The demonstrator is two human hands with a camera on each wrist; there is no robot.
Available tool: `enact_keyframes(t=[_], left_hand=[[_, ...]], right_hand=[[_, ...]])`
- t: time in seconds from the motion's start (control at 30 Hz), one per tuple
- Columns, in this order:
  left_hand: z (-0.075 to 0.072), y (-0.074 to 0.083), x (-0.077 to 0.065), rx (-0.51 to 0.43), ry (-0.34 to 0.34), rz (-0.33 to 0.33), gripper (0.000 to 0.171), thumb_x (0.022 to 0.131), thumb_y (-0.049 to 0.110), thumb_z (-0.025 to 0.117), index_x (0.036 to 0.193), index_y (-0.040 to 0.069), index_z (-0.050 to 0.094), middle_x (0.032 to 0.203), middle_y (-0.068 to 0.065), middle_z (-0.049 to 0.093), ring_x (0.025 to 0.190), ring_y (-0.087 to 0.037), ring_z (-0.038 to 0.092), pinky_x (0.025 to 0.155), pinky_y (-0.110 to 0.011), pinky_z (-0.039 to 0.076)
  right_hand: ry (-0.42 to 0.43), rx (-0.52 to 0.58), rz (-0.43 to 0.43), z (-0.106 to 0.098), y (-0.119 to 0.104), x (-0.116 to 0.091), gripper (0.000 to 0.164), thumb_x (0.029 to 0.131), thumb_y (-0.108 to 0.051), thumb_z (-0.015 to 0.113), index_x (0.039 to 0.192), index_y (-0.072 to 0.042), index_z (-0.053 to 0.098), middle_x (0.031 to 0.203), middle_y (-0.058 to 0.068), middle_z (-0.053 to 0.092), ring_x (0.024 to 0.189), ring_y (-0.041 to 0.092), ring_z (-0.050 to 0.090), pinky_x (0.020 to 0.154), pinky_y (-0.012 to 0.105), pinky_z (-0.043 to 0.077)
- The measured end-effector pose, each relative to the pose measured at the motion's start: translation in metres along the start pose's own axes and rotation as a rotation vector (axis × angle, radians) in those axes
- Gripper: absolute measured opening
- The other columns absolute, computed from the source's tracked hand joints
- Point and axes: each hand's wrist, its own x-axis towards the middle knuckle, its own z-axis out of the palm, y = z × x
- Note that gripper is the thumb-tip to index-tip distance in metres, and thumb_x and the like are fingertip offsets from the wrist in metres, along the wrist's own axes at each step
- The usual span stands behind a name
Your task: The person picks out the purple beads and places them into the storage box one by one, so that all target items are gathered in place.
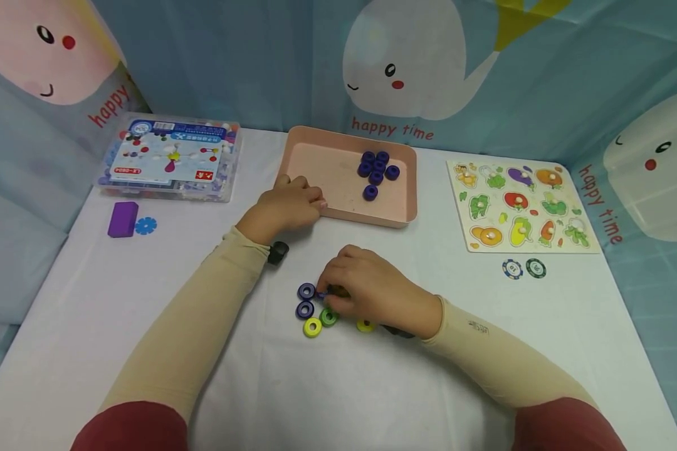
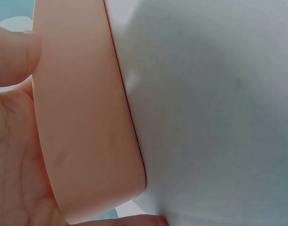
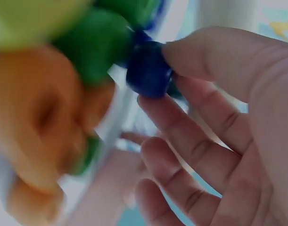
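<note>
My left hand (image 1: 289, 203) grips the front left of a shallow pink tray (image 1: 328, 172), thumb over the rim. The left wrist view shows the tray's outer wall (image 2: 82, 117) close up. My right hand (image 1: 375, 291) is low over the table in front of the tray and pinches a dark blue bead (image 3: 149, 73) between thumb and fingertips. Beside it lie two dark blue beads (image 1: 301, 295), a yellow bead (image 1: 307, 332) and a green bead (image 1: 324, 322). Blurred orange beads (image 3: 35, 113) show in the right wrist view; the right hand hides them from the head view.
Several dark blue beads (image 1: 375, 178) lie in the tray's right half. At the left are a clear boxed kit (image 1: 169, 156), a purple block (image 1: 123, 219) and a blue disc (image 1: 141, 230). A vegetable puzzle board (image 1: 524, 213) and two chips (image 1: 536, 268) are at the right.
</note>
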Motion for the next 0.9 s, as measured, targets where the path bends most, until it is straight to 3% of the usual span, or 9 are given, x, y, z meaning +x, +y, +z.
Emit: enact_keyframes(t=[0.13, 0.27, 0.37, 0.57, 0.9], left_hand=[[0.000, 0.000, 0.001, 0.007, 0.004, -0.009, 0.044, 0.106, 0.044, 0.032, 0.137, 0.024, 0.055, 0.139, -0.008, 0.044, 0.119, -0.031, 0.032, 0.095, -0.052, 0.044], [0.001, 0.000, 0.001, 0.004, 0.014, -0.011, 0.044, 0.106, 0.043, 0.033, 0.138, 0.024, 0.055, 0.139, -0.007, 0.045, 0.119, -0.031, 0.033, 0.094, -0.052, 0.045], [0.001, 0.001, -0.001, -0.005, 0.018, -0.010, 0.044, 0.106, 0.044, 0.033, 0.139, 0.024, 0.055, 0.139, -0.007, 0.045, 0.118, -0.031, 0.033, 0.093, -0.051, 0.045], [-0.001, 0.003, -0.005, -0.007, 0.017, -0.012, 0.044, 0.106, 0.043, 0.034, 0.139, 0.023, 0.055, 0.138, -0.008, 0.046, 0.117, -0.031, 0.033, 0.092, -0.051, 0.045], [-0.002, 0.005, -0.005, -0.012, 0.024, -0.022, 0.044, 0.105, 0.043, 0.034, 0.138, 0.024, 0.056, 0.137, -0.006, 0.047, 0.118, -0.030, 0.034, 0.092, -0.052, 0.046]], right_hand=[[0.084, 0.065, 0.092, -0.029, 0.016, 0.003, 0.011, 0.088, -0.027, 0.075, 0.099, -0.024, 0.074, 0.098, -0.014, 0.071, 0.100, 0.011, 0.054, 0.090, 0.032, 0.045], [0.182, 0.079, 0.287, -0.054, 0.047, 0.005, 0.013, 0.089, -0.027, 0.076, 0.101, -0.022, 0.075, 0.103, -0.009, 0.071, 0.106, 0.017, 0.054, 0.094, 0.039, 0.044], [0.224, 0.086, 0.431, -0.061, 0.071, 0.005, 0.015, 0.089, -0.027, 0.076, 0.101, -0.019, 0.076, 0.107, -0.003, 0.071, 0.107, 0.021, 0.054, 0.093, 0.042, 0.044], [0.212, 0.118, 0.556, -0.049, 0.104, 0.010, 0.017, 0.090, -0.029, 0.075, 0.100, -0.016, 0.075, 0.106, 0.002, 0.071, 0.103, 0.025, 0.057, 0.090, 0.044, 0.047], [0.202, 0.061, 0.610, -0.029, 0.130, 0.028, 0.017, 0.092, -0.027, 0.072, 0.102, -0.014, 0.074, 0.096, 0.003, 0.071, 0.080, 0.023, 0.057, 0.073, 0.038, 0.045]])
